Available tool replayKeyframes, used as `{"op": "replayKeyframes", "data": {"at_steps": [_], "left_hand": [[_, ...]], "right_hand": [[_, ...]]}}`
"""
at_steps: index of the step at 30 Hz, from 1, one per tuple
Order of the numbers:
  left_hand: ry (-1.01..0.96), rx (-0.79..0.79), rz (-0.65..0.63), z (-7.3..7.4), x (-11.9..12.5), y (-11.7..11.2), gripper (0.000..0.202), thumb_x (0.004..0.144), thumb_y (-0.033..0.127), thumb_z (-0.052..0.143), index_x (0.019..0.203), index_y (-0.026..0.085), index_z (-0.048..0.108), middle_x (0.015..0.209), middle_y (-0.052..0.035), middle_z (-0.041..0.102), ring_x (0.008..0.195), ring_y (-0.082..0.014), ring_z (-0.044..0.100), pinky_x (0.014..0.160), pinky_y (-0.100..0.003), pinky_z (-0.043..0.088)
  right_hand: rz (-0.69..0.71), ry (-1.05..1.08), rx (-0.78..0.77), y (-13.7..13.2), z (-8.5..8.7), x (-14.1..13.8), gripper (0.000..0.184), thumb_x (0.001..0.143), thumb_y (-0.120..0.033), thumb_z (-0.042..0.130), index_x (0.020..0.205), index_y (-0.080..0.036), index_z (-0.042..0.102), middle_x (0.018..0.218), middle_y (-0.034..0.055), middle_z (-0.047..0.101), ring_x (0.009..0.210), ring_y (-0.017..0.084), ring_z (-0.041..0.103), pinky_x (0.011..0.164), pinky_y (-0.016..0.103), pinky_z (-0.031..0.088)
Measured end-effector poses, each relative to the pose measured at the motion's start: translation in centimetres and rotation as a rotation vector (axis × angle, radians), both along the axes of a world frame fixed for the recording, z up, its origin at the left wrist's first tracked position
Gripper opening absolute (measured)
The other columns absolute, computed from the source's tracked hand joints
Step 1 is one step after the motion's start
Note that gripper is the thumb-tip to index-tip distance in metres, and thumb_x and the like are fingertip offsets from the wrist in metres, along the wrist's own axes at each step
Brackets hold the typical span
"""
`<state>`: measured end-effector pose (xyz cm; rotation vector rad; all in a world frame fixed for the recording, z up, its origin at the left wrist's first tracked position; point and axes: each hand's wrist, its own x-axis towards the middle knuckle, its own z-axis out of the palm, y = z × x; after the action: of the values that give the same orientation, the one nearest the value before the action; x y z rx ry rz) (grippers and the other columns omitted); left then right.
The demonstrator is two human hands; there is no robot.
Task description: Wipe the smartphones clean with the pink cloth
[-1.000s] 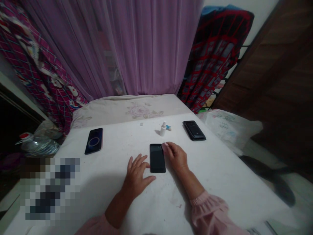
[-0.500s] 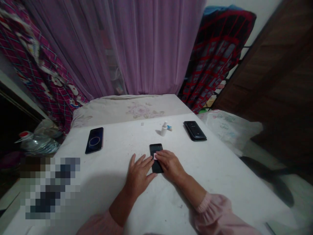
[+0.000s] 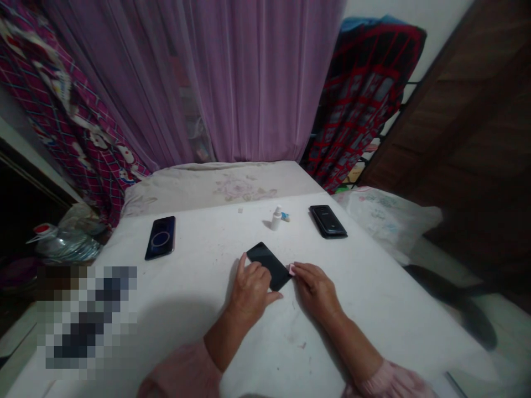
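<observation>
A black smartphone (image 3: 267,260), screen up, lies diagonally on the white surface (image 3: 182,287). My left hand (image 3: 251,290) presses on its lower left part and hides that end. My right hand (image 3: 315,290) sits at the phone's right corner, with its fingertips on a small pink piece (image 3: 292,270), perhaps a cloth pad. Farther back lie a smartphone with a lit ring on its screen (image 3: 160,237) and a dark phone (image 3: 327,221) face down. Between them stand a small white bottle (image 3: 276,219) and a tiny blue-and-white item (image 3: 285,217).
A tiny white square (image 3: 240,210) lies near the bottle. A pale floral pillow (image 3: 224,188) lies along the far edge, in front of a purple curtain (image 3: 249,83). A clear plastic bottle (image 3: 62,247) lies off the left edge, and a white plastic bag (image 3: 385,218) lies off the right.
The black smartphone has turned from straight to diagonal under my left hand. My right hand has slid rightward off the phone to its corner, and the pink piece moved with it.
</observation>
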<state>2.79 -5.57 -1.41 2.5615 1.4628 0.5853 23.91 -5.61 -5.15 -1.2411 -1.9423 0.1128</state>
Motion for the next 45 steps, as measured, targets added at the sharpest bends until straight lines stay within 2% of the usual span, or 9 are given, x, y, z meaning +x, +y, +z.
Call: {"op": "replayKeyframes", "data": {"at_steps": [3,7,10,13,19,25,28,40,45], "left_hand": [[0.026,-0.041,-0.059,0.1,-1.3,1.8,0.065,0.074,0.048,0.079,0.129,0.022,0.058,0.144,-0.0114,0.054,0.138,-0.0322,0.041,0.119,-0.054,0.018],[0.155,-0.165,-0.217,0.5,-3.8,5.1,0.084,0.076,0.050,0.075,0.146,0.023,0.038,0.158,-0.0116,0.032,0.148,-0.0314,0.020,0.120,-0.053,0.010],[0.210,-0.217,-0.298,0.9,-4.0,7.1,0.092,0.073,0.053,0.076,0.148,0.021,0.034,0.157,-0.0148,0.033,0.148,-0.0328,0.021,0.119,-0.054,0.006],[0.213,-0.202,-0.315,1.3,-3.1,8.0,0.092,0.069,0.057,0.077,0.144,0.020,0.039,0.150,-0.0166,0.044,0.142,-0.0341,0.034,0.119,-0.055,0.006],[0.136,-0.178,-0.200,0.8,-3.3,6.1,0.067,0.073,0.052,0.076,0.127,0.020,0.055,0.126,-0.0123,0.062,0.121,-0.0311,0.056,0.116,-0.055,0.022],[-0.004,-0.036,-0.018,-4.2,-5.4,2.5,0.080,0.081,0.057,0.064,0.145,0.017,0.037,0.145,-0.0177,0.050,0.136,-0.0351,0.043,0.115,-0.058,0.023],[-0.021,0.038,0.090,-5.7,-5.2,2.1,0.071,0.086,0.057,0.058,0.142,0.016,0.041,0.144,-0.0184,0.052,0.137,-0.0349,0.043,0.115,-0.057,0.023],[-0.169,-0.008,0.208,-5.6,-4.0,2.3,0.066,0.076,0.039,0.072,0.134,0.021,0.046,0.137,-0.0145,0.058,0.134,-0.0331,0.047,0.116,-0.059,0.022],[-0.421,-0.067,0.240,-5.1,-4.0,2.2,0.066,0.075,0.022,0.070,0.134,0.024,0.040,0.122,-0.0088,0.067,0.116,-0.0256,0.063,0.114,-0.055,0.030]], "right_hand": [[-0.075,0.002,-0.017,-0.1,-0.2,0.4,0.029,0.093,-0.020,0.048,0.106,-0.021,0.074,0.106,0.0104,0.074,0.097,0.023,0.068,0.086,0.040,0.058],[-0.113,0.004,-0.033,-1.4,0.3,-0.3,0.028,0.094,-0.024,0.049,0.105,-0.022,0.074,0.102,0.0098,0.074,0.093,0.022,0.069,0.083,0.036,0.058],[-0.061,-0.005,-0.007,-2.4,1.0,-1.4,0.027,0.092,-0.022,0.051,0.107,-0.022,0.073,0.102,0.0095,0.073,0.091,0.021,0.068,0.079,0.034,0.058],[0.014,-0.036,-0.005,-2.6,1.4,-2.3,0.028,0.091,-0.017,0.051,0.105,-0.023,0.074,0.103,0.0100,0.072,0.091,0.020,0.067,0.078,0.032,0.058],[-0.087,-0.062,-0.010,-1.2,0.5,-1.0,0.030,0.088,-0.016,0.049,0.101,-0.022,0.076,0.102,0.0107,0.072,0.090,0.021,0.068,0.077,0.033,0.059],[-0.188,-0.144,-0.052,-1.8,0.5,-0.1,0.028,0.087,-0.019,0.053,0.101,-0.025,0.077,0.105,0.0087,0.072,0.092,0.023,0.067,0.078,0.034,0.057],[-0.250,-0.203,-0.077,-2.3,1.1,-0.6,0.026,0.087,-0.019,0.054,0.097,-0.026,0.077,0.100,0.0073,0.073,0.087,0.022,0.067,0.073,0.033,0.056],[-0.257,-0.066,-0.117,1.9,0.1,-2.3,0.028,0.087,-0.016,0.052,0.097,-0.025,0.077,0.095,0.0052,0.074,0.085,0.020,0.066,0.076,0.032,0.054],[-0.209,0.012,0.038,2.3,0.6,-3.1,0.032,0.088,-0.014,0.049,0.105,-0.025,0.074,0.099,0.0068,0.072,0.089,0.021,0.064,0.077,0.034,0.054]]}}
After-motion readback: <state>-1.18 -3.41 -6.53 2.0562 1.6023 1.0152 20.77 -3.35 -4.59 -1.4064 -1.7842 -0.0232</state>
